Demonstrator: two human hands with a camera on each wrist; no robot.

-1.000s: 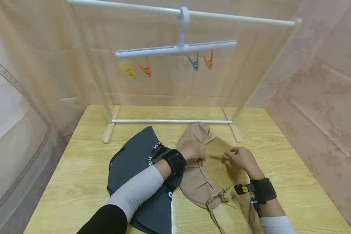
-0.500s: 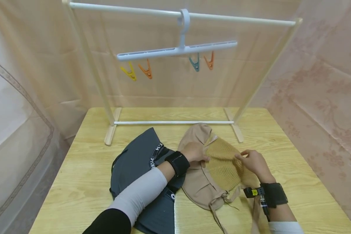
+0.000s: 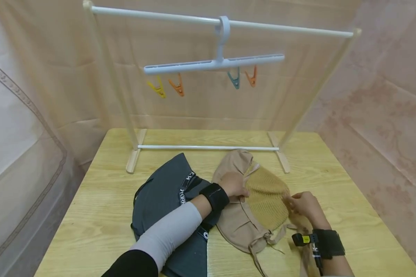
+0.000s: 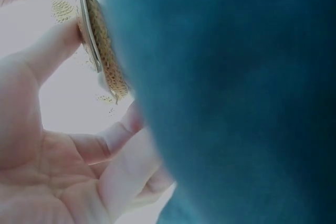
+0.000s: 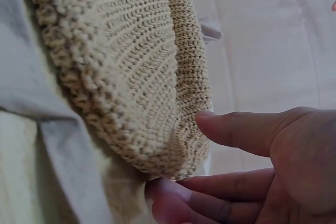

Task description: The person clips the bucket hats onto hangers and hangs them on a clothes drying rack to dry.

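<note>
Your knitted hat (image 3: 266, 202) lies on the beige sun hat (image 3: 236, 223) on the table (image 3: 100, 192), beside the dark grey hat (image 3: 163, 200). Your left hand (image 3: 233, 184) pinches the knit's left edge, thumb on top; your right hand (image 3: 303, 203) pinches its right edge, fingers curled underneath. The left wrist view is mostly blocked by blurred dark cloth

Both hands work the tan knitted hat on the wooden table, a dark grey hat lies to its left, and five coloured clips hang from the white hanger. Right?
Not quite: the head view shows four clips under the white hanger, not five. The rest holds: both the left hand and right hand are at the tan knitted hat, the dark grey hat to its left.
</note>
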